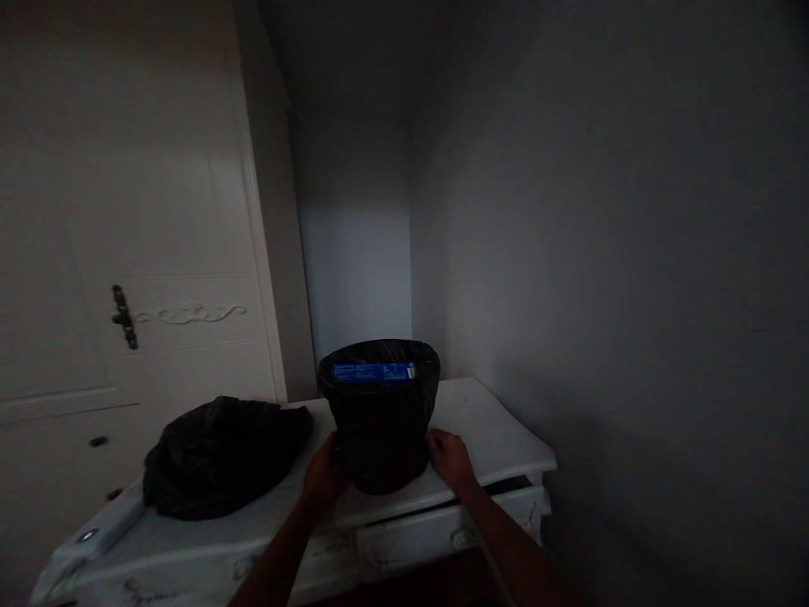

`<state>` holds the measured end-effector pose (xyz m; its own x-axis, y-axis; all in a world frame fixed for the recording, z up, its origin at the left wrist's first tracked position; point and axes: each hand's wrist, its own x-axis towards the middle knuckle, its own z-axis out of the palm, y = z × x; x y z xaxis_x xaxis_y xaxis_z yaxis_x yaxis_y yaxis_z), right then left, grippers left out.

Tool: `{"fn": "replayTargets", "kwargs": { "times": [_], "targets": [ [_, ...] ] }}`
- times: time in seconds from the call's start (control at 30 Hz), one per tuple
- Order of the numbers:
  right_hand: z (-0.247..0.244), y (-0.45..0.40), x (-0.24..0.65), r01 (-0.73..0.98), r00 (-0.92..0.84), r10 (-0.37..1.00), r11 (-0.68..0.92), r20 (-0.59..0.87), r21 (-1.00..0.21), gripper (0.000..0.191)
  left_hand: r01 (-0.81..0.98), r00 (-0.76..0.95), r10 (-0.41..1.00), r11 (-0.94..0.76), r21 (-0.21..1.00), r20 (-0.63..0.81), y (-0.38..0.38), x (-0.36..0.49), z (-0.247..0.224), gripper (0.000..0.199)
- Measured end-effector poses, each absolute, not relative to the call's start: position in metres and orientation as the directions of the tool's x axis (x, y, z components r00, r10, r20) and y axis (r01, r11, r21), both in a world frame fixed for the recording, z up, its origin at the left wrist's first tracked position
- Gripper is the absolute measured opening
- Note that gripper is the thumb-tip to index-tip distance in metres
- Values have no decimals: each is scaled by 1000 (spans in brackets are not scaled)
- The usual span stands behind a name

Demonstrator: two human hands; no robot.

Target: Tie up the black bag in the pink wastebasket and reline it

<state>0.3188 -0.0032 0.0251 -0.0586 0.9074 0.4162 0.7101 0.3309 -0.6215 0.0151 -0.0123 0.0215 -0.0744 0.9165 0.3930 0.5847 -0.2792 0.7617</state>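
Observation:
A black bin bag stands upright on a white dresser top, its wide mouth folded outward; whether a bin is inside it I cannot tell. Within the mouth lies a blue box with printing along its side. My left hand is closed against the left side of the bag, low down, its fingertips partly hidden behind it. On the opposite side my right hand has its fingers curled in, gripping the bag's edge. The picture is dark and slightly blurred.
A second black plastic bag lies crumpled on the left of the dresser. One dresser drawer is slightly pulled out. A tall white wardrobe stands at the left, and a grey wall rises at the right.

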Motion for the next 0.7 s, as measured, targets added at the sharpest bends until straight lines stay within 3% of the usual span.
{"fn": "replayTargets", "kwargs": {
  "times": [0.7],
  "targets": [
    [25,-3,319,718,-59,906,330,419,-613,45,589,-121,898,-278,759,422,-14,17,23,49]
  ]
}}
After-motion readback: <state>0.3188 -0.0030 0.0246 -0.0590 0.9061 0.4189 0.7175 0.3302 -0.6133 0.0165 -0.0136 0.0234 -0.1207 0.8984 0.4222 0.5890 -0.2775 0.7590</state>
